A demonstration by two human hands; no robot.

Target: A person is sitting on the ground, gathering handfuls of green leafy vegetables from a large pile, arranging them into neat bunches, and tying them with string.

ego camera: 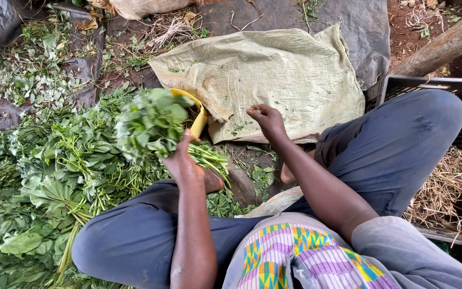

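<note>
So the left hand grips a bunch of leafy greens by the stems, leaves up, prob to keep it tidy. Right hand is loosely curled, holding nothing, over the woven sack's near edge.

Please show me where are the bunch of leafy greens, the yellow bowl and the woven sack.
bunch of leafy greens point(151, 126), head view, on the leafy top.
yellow bowl point(200, 120), head view, on its visible rim.
woven sack point(279, 75), head view, on its flat middle.
</note>
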